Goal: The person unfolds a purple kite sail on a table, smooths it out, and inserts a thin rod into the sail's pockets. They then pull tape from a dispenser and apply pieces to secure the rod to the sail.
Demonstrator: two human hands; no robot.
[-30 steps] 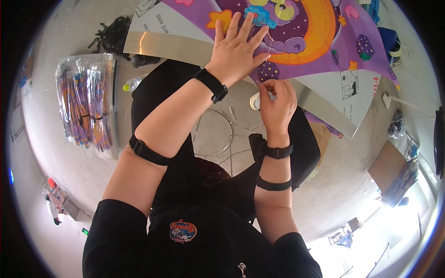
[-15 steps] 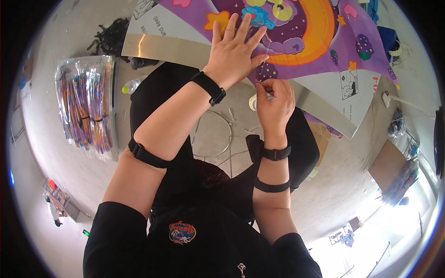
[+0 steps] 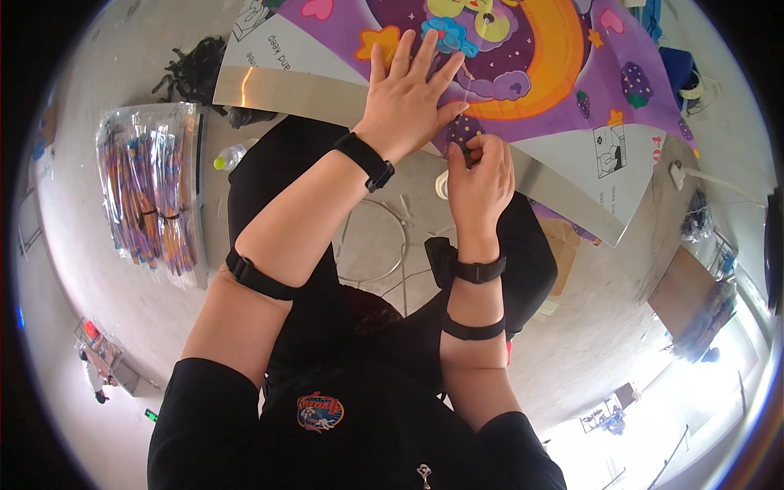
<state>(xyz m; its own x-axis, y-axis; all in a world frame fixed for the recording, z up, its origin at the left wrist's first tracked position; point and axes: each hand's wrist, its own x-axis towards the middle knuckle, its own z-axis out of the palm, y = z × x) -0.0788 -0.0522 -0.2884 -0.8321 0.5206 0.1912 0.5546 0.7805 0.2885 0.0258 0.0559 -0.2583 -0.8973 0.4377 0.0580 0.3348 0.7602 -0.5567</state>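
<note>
A thin purple printed sheet (image 3: 551, 57) with an orange moon, stars and berries spreads across the top. Beneath it lies a white board (image 3: 608, 175) with black line drawings and a shiny metallic edge strip (image 3: 282, 90). Resting flat on the sheet, my left hand (image 3: 404, 106) has its fingers spread and holds nothing. Just below it, my right hand (image 3: 483, 175) pinches at the sheet's lower pointed corner, thumb against bent fingers. The fingers partly hide that corner.
Clear plastic bags of long colourful bundles (image 3: 147, 188) lie at the left. Beside my knee is a bottle with a yellow-green cap (image 3: 229, 157). A black heap (image 3: 196, 73) sits at upper left. A round metal ring (image 3: 400, 245) shows between my legs. A cardboard piece (image 3: 563, 257) lies by my right leg.
My right hand has shifted slightly left and its fingers have opened up a little at the sheet's corner. The left hand stays flat, moved slightly down with the sheet.
</note>
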